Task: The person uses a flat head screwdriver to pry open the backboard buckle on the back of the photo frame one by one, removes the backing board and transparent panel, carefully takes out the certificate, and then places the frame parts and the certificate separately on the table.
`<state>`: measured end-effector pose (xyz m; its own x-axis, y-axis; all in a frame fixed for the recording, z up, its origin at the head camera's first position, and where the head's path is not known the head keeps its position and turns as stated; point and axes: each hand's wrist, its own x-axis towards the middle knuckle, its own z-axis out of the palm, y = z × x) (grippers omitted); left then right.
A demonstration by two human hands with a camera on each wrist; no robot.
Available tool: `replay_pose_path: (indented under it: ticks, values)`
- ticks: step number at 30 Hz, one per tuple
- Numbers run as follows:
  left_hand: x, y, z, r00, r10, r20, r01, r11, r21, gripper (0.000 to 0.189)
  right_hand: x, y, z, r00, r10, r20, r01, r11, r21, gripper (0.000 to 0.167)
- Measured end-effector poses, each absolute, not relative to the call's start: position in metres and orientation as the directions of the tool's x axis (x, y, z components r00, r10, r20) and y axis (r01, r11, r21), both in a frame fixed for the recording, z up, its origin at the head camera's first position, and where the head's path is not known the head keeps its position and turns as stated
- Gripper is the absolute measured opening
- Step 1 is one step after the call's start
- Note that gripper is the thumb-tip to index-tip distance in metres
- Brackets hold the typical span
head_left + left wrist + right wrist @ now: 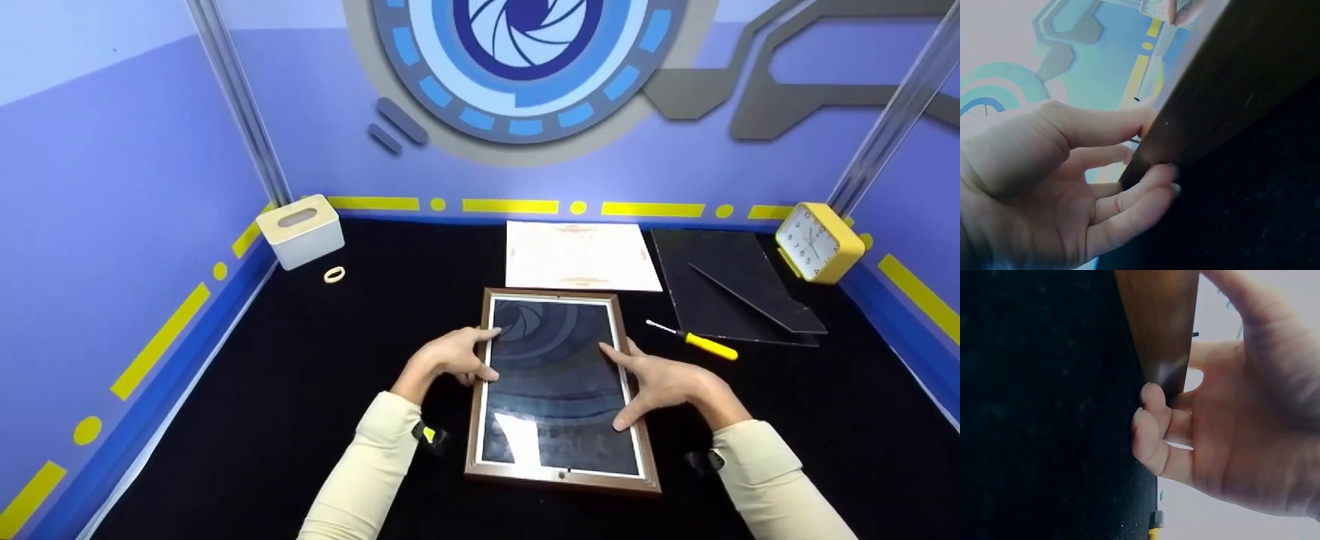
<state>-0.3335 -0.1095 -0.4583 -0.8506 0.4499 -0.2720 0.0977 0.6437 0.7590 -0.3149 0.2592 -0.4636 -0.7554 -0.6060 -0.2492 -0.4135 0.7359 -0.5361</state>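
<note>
A brown wooden picture frame [475, 420] with a white inner border and a dark, glossy pane [555, 382] lies between the two hands in the head view. At its left side the left hand [455, 354] grips the edge, thumb and index finger reaching over the white border. The right hand [664, 382] holds the opposite edge, its thumb on the border near the pane. Both wrist views show other fingers curled against the outer side of the wood: the left hand [1067, 185] in one, the right hand [1230, 399] in the other.
Behind the frame lie a white printed sheet [577, 255] and a black backing board [712, 262] with a hinged-looking flap [757, 300]. A yellow-handled screwdriver [709, 345] is right of the frame. Farther out are a yellow clock [821, 244], a tissue box [304, 236] and a tape-like ring [334, 281].
</note>
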Motion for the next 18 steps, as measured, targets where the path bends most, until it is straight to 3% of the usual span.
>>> replay_pose_path:
  ticks: [3,6,13,18]
  values:
    - [-0.332,-0.110,-0.459,-0.875,0.426,-0.230,0.118,0.648,0.752,0.087,-0.313,0.262,-0.466,-0.745,-0.619,-0.250,-0.417,0.724,-0.549,0.132]
    - [-0.332,-0.109,-0.455,-0.878,0.435,-0.198,0.098,0.571,0.815,0.089,-0.314,0.265,-0.468,-0.743,-0.621,-0.249,-0.410,0.716,-0.565,0.131]
    - [-0.339,-0.108,-0.457,-0.844,0.495,-0.205,-0.055,0.301,0.952,0.119,-0.317,0.265,-0.468,-0.735,-0.628,-0.255,-0.394,0.702,-0.594,0.130]
    - [-0.349,-0.108,-0.471,-0.848,0.493,-0.193,-0.222,-0.001,0.975,0.108,-0.318,0.265,-0.466,-0.741,-0.617,-0.266,-0.382,0.713,-0.588,0.131]
